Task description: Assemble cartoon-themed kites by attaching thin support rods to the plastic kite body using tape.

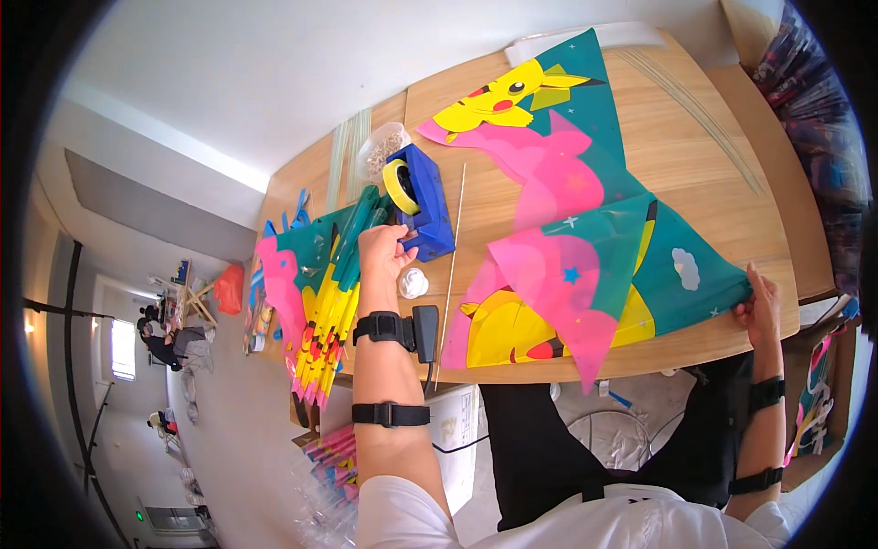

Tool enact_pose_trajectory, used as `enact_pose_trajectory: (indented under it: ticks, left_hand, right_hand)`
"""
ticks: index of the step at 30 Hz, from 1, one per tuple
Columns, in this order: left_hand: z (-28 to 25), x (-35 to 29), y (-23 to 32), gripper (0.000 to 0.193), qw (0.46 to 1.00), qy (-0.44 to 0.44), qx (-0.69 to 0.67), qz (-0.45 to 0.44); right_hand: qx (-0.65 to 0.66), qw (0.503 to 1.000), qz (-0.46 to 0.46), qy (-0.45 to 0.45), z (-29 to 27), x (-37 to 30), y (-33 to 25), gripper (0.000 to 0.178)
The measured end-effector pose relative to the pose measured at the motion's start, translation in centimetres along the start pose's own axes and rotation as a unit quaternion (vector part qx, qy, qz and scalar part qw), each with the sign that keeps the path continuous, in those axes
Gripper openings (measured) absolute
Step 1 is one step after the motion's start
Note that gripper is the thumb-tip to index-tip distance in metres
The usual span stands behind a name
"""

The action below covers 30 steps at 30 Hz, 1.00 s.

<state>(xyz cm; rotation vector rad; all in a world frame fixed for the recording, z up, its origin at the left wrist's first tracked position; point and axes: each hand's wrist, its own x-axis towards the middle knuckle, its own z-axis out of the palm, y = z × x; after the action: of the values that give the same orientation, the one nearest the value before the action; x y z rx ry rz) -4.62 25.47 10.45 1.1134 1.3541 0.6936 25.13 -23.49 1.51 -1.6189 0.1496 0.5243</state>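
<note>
A kite sheet (681, 270) in green, pink and yellow with a cartoon figure lies across the wooden table in front of me, folded over on itself. At the sheet's right corner my right hand (761, 309) is closed, with the green tip pinched between thumb and fingers. My left hand (384, 249) reaches to the near end of a blue tape dispenser (430, 206), fingers curled together against it. Anything between those fingers is too small to make out. A roll of yellow tape (399, 186) sits in the dispenser. Close to my left wrist lies a small white roll (413, 283).
Several folded kites (329, 316) are piled at the left. A thin rod (453, 265) lies beside the dispenser. Behind it stand a tub of small parts (382, 151) and pale rods (347, 156). More thin rods (700, 114) lie far right. An open carton (819, 403) stands by my right arm.
</note>
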Motion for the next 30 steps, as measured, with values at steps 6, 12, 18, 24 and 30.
enact_pose_trajectory:
  ticks: [6,12,18,24,30]
  left_hand:
    - [-2.0,0.5,-1.9,0.008,0.983,-0.060,-0.171,0.026]
    - [-2.0,-1.0,-4.7,0.009,0.956,-0.086,-0.280,-0.005]
    - [-1.3,-1.5,-5.5,0.008,0.949,-0.050,-0.302,-0.070]
    - [-0.4,-2.0,-5.4,0.012,0.940,-0.032,-0.333,-0.061]
    - [-0.9,-2.4,-6.8,0.010,0.927,-0.081,-0.365,-0.010]
  right_hand:
    - [0.021,0.999,0.002,-0.025,0.0,0.2,0.5,0.032]
    - [0.027,0.999,0.004,-0.018,-0.3,0.1,0.4,0.022]
    - [0.045,0.999,0.016,-0.026,0.0,-0.3,0.0,0.018]
    - [0.052,0.998,0.008,-0.033,-0.2,-0.3,0.1,0.017]
    - [0.055,0.998,0.007,-0.038,-0.2,-0.4,0.1,0.016]
